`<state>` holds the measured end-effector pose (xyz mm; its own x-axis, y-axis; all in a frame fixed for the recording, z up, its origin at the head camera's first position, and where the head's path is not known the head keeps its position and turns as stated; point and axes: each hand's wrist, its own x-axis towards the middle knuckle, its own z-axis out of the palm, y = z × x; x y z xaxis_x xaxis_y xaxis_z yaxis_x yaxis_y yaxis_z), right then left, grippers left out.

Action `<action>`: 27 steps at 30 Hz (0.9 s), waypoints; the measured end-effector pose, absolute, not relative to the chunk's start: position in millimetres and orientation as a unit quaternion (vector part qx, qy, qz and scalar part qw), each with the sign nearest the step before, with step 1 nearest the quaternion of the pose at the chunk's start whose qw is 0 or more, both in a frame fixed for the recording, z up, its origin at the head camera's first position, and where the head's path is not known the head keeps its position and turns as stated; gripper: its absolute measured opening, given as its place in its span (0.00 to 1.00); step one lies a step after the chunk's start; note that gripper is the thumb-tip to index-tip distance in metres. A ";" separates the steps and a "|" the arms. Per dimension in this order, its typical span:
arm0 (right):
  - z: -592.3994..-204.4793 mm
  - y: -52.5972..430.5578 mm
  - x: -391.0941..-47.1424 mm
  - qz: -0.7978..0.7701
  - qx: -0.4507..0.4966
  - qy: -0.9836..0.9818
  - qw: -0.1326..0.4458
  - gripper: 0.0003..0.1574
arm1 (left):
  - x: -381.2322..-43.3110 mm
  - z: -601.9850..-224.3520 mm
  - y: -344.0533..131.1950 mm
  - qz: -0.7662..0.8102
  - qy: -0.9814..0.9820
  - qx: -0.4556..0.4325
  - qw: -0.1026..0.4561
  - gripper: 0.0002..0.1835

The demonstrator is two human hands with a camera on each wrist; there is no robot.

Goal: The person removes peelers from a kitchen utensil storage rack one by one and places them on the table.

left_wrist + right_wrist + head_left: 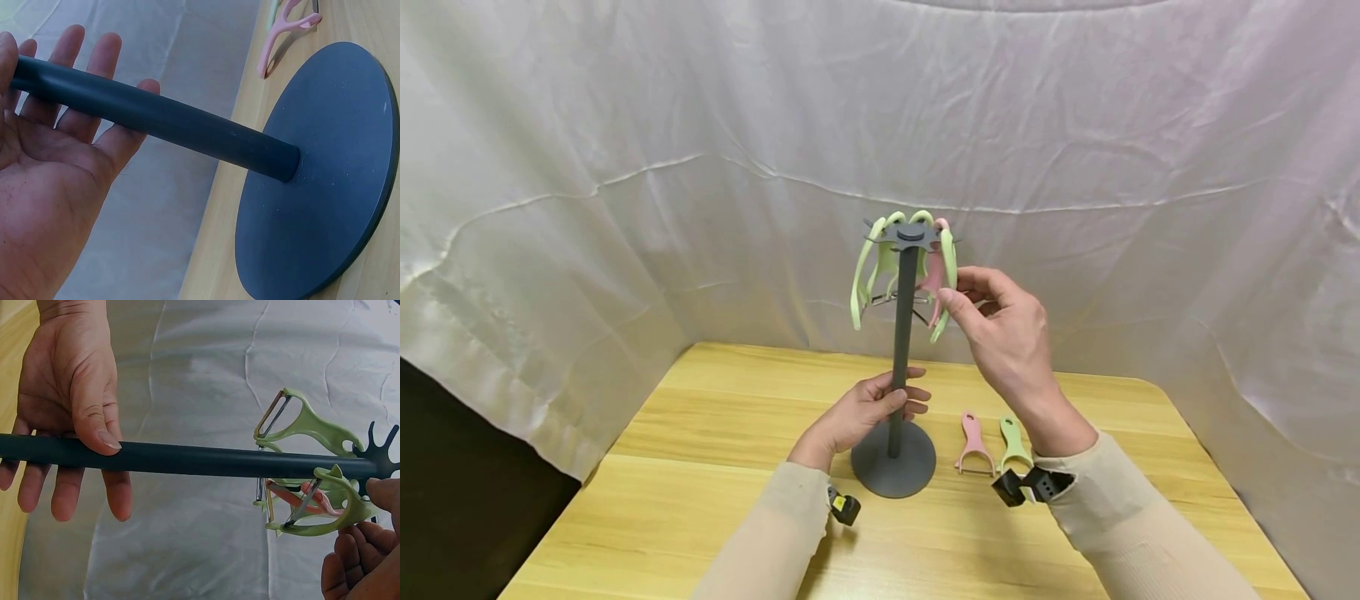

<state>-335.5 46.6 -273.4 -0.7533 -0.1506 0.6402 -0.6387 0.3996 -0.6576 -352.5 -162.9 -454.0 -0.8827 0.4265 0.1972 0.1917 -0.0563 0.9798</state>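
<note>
one green peeler (950, 262) seems pinched by right hand (1011, 333).

I view the stand (903, 337) between the worktop's (715, 417) side edges: hung peelers (950, 260) around its top, loose peelers (972, 432) at right.

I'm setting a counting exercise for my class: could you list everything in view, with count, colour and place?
Hanging green peelers: 4, light green, on the stand's top
Hanging pink peeler: 1, pink, on the stand's top
Loose pink peeler: 1, pink, on the table
Loose green peeler: 1, light green, beside it
Stand: 1, dark grey, upright on the table
Table: 1, light wood, below
Curtain: pale grey, around the table; panels uncountable
Dark area: 1, black, far left
Wrist cameras: 2, black, one per wrist
Sleeves: 2, beige, on the forearms
Left hand: 1, holding the stand's pole
Right hand: 1, pinching a hanging green peeler
</note>
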 end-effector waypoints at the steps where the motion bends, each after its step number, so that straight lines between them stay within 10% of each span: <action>1: -273.4 46.4 -335.4 0.491 0.248 -0.797 0.248 0.17 | -352.6 -454.2 -162.8 0.692 0.681 0.227 0.086 0.25; 27: -272.7 45.5 -333.3 0.520 0.255 -0.780 0.238 0.17 | -351.4 -454.8 -162.3 0.692 0.681 0.225 0.083 0.25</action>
<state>-333.3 45.5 -272.7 -0.7559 -0.1506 0.6371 -0.6460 0.3298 -0.6885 -351.4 -162.3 -454.8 -0.8851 0.4214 0.1974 0.1913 -0.0574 0.9799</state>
